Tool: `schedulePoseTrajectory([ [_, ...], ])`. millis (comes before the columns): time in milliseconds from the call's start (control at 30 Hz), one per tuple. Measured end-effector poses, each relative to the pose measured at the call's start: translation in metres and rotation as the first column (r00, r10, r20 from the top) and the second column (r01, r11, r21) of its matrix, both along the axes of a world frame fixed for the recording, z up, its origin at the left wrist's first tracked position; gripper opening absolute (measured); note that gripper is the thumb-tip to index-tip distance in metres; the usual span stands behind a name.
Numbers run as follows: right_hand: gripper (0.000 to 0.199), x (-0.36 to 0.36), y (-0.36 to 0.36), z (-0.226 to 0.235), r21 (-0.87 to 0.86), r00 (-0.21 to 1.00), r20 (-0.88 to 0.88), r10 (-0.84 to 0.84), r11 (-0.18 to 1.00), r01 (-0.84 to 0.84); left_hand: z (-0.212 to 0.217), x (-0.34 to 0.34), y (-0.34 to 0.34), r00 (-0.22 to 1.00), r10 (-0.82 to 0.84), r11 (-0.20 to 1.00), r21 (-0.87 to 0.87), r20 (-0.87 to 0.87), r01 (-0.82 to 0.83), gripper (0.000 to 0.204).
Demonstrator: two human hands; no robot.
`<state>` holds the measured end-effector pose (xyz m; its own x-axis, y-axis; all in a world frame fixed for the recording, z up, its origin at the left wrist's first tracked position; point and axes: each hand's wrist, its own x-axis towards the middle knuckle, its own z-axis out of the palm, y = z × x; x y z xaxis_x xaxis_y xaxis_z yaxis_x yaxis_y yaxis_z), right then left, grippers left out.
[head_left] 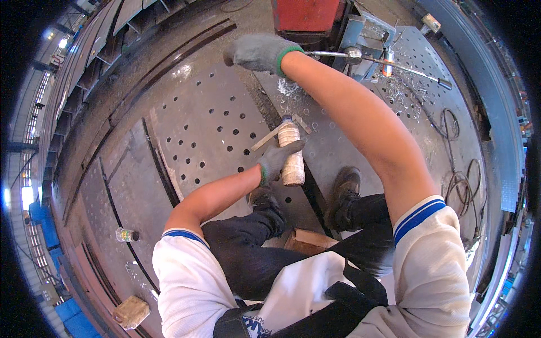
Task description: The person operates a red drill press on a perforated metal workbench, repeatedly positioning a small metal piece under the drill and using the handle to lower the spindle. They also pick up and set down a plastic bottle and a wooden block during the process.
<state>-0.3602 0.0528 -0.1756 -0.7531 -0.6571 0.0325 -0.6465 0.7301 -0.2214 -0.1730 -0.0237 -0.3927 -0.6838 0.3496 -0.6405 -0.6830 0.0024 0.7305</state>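
Note:
My left hand, in a grey glove with a green cuff, is closed around a plastic bottle with a blue cap, held upright over a perforated steel plate. My right hand, gloved the same way, reaches far forward and rests near the metal handle of a magnetic drill; its fingers look loosely curled and hold nothing I can see. Metal shavings lie on the plate between my two hands.
I sit on a low brown block with both feet on the steel. A red machine base stands ahead. Cables coil at the right. A small bottle and a stone block lie at the lower left.

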Motion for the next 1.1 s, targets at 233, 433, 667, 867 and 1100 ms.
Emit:
schedulePoseTrajectory([
  [233, 0.035, -0.014, 0.001, -0.018, 0.000, 0.996, -0.085, 0.021, 1.000, -0.021, -0.014, -0.005, 0.006, 0.999, 0.034, 0.998, 0.049, -0.033, -0.033, 0.050],
  [433, 0.032, -0.001, 0.004, -0.016, -0.157, 0.994, -0.109, -0.007, 0.988, -0.010, -0.010, -0.003, 0.005, 0.998, 0.035, 0.999, -0.002, 0.045, -0.035, 0.051],
  [667, 0.035, 0.001, -0.004, -0.011, -0.160, 0.998, -0.049, -0.046, 0.986, 0.037, -0.018, 0.000, 0.001, 0.992, 0.047, 0.994, 0.096, 0.120, -0.059, 0.035],
  [867, 0.035, -0.011, 0.000, -0.020, -0.064, 0.998, -0.054, -0.034, 0.998, 0.030, -0.017, 0.000, 0.007, 0.994, 0.053, 0.994, 0.093, 0.099, -0.063, 0.052],
  [1100, 0.035, -0.005, -0.003, -0.014, -0.040, 0.999, -0.013, -0.049, 0.998, 0.049, -0.008, 0.001, 0.004, 0.996, 0.072, 0.996, 0.056, 0.053, -0.075, 0.053],
])
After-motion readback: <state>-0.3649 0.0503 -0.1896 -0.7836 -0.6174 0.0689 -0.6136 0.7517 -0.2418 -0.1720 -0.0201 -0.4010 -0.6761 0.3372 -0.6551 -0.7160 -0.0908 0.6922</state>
